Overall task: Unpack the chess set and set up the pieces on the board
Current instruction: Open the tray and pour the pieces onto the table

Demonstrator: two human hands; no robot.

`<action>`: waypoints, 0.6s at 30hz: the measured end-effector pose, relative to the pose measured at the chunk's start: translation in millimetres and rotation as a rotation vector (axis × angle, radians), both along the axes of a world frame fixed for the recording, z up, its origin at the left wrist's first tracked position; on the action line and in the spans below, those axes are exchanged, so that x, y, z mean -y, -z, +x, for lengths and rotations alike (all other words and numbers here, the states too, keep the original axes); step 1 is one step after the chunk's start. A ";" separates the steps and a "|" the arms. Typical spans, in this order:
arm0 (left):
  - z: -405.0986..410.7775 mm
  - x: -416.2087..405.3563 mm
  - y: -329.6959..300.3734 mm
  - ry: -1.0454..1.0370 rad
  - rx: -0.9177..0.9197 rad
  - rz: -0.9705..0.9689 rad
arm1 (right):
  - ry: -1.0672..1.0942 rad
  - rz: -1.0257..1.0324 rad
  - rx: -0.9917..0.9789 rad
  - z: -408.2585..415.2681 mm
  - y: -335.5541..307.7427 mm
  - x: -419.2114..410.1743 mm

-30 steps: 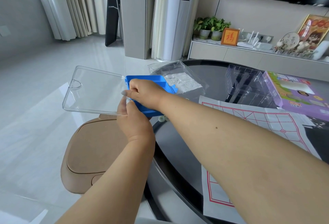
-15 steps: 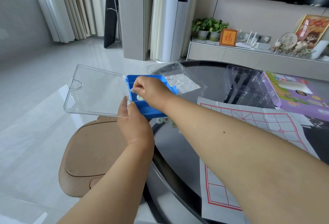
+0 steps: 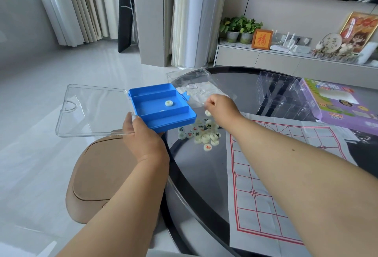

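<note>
Head view: left hand [image 3: 143, 134] grips blue case [image 3: 161, 107]; right hand [image 3: 221, 107] seemingly pinches piece [image 3: 208, 113]; frame [image 3: 262, 39] reads 福.

The left hand [image 3: 143, 136] covers the near corner of the blue tray [image 3: 161, 107], and its fingers under the tray are out of sight. The right hand [image 3: 219, 106] has its fingers curled down, so it cannot be told whether they hold the pale piece [image 3: 208, 113] just below them. The tray's near edge hides part of the heap of pieces [image 3: 201, 133] at the tabletop's [image 3: 245, 93] left edge; most markings are too small to read. The right forearm overlaps the paper board [image 3: 263, 205], and the purple box [image 3: 347, 103] is cut off at the right.
</note>
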State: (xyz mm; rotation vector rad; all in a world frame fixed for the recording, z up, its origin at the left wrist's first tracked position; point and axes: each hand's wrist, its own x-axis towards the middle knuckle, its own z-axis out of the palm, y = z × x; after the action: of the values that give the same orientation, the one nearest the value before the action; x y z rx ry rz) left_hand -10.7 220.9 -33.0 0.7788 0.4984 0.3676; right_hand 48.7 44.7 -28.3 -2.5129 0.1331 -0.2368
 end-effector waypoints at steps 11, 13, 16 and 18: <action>3.5 -2.0 10.2 -0.033 -0.026 -0.044 | -0.188 -0.250 0.033 0.0 12.5 -13.2; 3.9 -1.4 11.0 -0.039 -0.028 -0.042 | -0.182 -0.221 0.064 2.1 17.3 -10.7; 3.6 -0.6 11.7 -0.038 -0.041 -0.031 | -0.171 -0.162 0.109 3.0 22.8 -7.6; 3.4 -0.2 12.1 -0.038 -0.047 -0.026 | -0.160 -0.136 0.142 2.7 26.1 -6.5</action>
State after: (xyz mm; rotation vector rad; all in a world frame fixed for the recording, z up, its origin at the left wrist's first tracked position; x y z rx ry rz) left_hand -7.3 221.1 -45.0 0.7554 0.5618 0.3783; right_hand 51.4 51.3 -54.5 -2.6144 -0.1453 -0.3682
